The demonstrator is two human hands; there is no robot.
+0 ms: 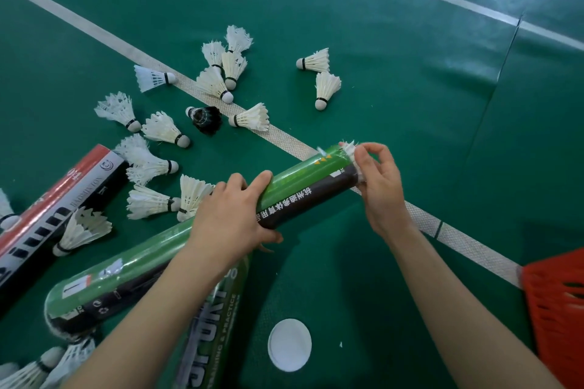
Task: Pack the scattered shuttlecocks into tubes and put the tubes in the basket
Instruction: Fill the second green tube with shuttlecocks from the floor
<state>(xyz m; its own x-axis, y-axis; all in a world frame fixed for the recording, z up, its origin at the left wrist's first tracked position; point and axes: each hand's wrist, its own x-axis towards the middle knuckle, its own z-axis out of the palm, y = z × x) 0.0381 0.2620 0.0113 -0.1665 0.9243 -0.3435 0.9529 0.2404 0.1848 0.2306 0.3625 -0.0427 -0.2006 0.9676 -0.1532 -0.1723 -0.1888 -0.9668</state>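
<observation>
My left hand (230,215) is clamped round the green tube (309,186) at its near end, while my right hand (379,180) pinches a shuttlecock (349,148) by the feathers at the tube's far mouth.

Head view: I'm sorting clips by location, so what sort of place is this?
Most likely a badminton court: green sports floor with a white line, feather shuttlecocks scattered on it, and a tube gripped by the left hand while the right hand holds a shuttlecock at its mouth.
</observation>
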